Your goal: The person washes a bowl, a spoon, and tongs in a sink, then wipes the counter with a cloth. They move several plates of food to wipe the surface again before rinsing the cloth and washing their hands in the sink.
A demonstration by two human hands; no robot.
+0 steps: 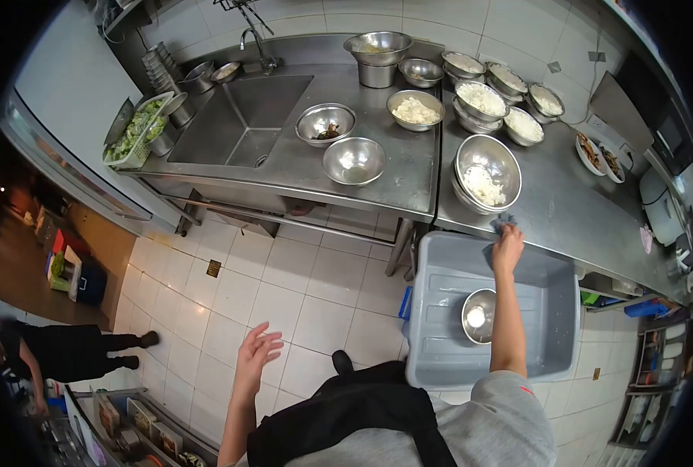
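Observation:
My right hand [507, 247] is closed on a grey cloth [503, 222] at the front edge of the steel counter. Just beyond it stands a stack of metal bowls [488, 154], the top one holding some white food. Below my right forearm is a large grey plastic tub [440, 311]. A small metal bowl [477, 317] with something white in it sits inside the tub, partly hidden by my arm. My left hand [259, 350] hangs in the air over the tiled floor, fingers apart and holding nothing.
Several metal bowls of white food [483, 99] crowd the counter's back. Left of them are a bowl with dark bits [327, 124], a shiny bowl [353, 161], a sink [245, 117] and a basket of greens [139, 132]. Another person [59, 352] stands at the far left.

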